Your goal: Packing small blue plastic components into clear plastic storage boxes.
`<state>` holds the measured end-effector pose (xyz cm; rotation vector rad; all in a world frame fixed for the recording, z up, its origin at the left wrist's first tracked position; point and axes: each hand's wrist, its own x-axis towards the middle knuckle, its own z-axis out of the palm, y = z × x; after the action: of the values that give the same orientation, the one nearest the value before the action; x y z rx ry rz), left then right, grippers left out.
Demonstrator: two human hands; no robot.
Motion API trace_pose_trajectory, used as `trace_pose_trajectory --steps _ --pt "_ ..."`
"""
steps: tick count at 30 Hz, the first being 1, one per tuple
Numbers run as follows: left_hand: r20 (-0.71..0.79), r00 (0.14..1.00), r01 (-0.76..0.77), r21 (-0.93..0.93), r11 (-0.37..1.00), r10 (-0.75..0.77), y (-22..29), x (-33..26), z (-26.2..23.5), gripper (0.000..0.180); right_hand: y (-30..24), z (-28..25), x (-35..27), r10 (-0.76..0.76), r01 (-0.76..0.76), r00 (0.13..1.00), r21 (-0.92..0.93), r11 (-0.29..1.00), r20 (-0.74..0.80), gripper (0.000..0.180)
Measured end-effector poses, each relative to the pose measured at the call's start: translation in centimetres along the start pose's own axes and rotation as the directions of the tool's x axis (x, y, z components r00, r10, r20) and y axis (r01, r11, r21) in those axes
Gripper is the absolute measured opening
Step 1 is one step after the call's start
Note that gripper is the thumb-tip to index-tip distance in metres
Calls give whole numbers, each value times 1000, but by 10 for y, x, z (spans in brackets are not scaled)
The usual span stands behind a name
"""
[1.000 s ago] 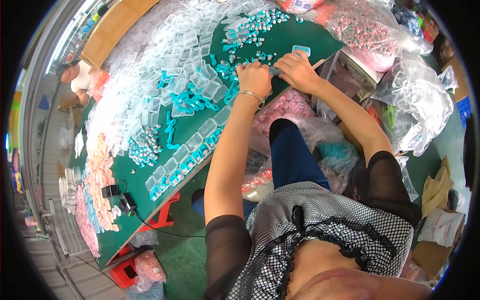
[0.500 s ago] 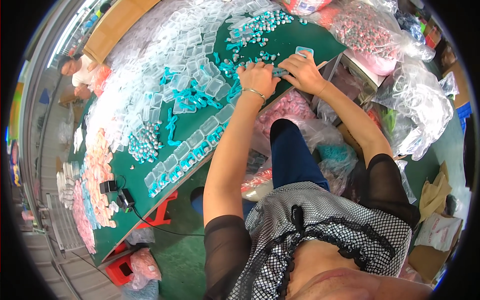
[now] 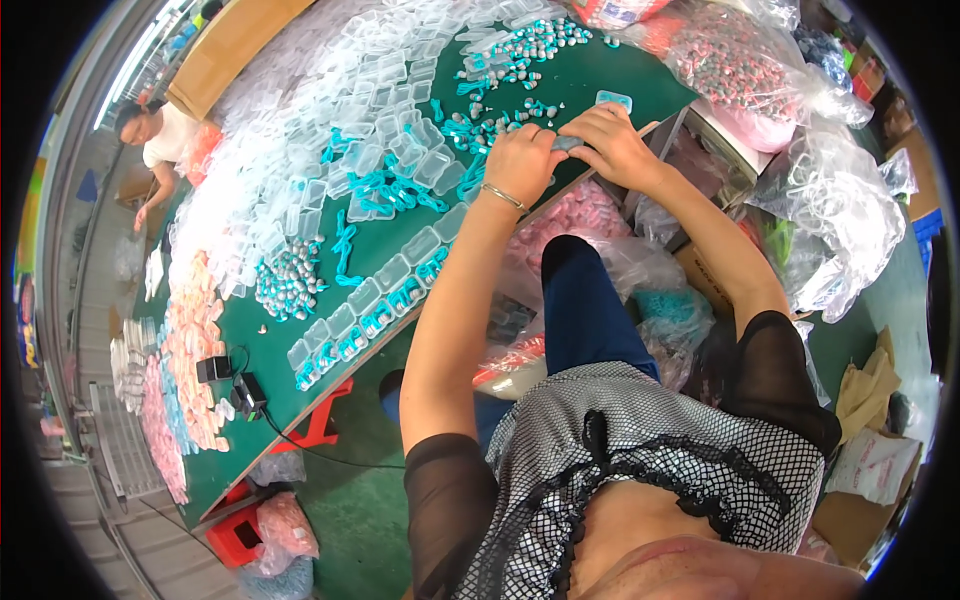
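Observation:
At the near edge of the green table, my left hand [image 3: 522,162] and my right hand [image 3: 614,146] meet around a small clear plastic box [image 3: 567,143]. The fingers of both are closed on it and cover most of it, so its contents cannot be made out. Just beyond my right hand lies another small clear box [image 3: 614,101] with teal inside. Left of my left wrist, a row of clear lidded boxes [image 3: 368,293] stands open along the table edge, several holding teal corded pieces. Loose grey-tipped teal pieces [image 3: 497,128] lie beyond my left hand.
A large heap of clear boxes [image 3: 320,110] covers the table's far side. Teal cords [image 3: 385,192] and grey-tipped pieces [image 3: 287,282] lie in piles. Black adapters [image 3: 249,394] sit at left. Filled plastic bags [image 3: 735,70] crowd the right. A co-worker [image 3: 160,140] is at far left.
The box between my hands has turned and now shows a greyish side, with my fingers drawn closer around it. The co-worker's arm has reached downward.

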<state>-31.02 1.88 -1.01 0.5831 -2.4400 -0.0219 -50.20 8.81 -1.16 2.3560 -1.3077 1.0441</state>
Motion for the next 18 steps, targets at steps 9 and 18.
trace_pose_trajectory --steps 9,18 --pt "-15 999 -33 -84 996 31 5 -2 -10 24 -8 -9 -6 0 0 1000 23 1000 -19 27" --pt "17 988 155 -1 988 -155 5 -3 -4 41 4 3 -12 50 -54 997 -75 996 -54 28"
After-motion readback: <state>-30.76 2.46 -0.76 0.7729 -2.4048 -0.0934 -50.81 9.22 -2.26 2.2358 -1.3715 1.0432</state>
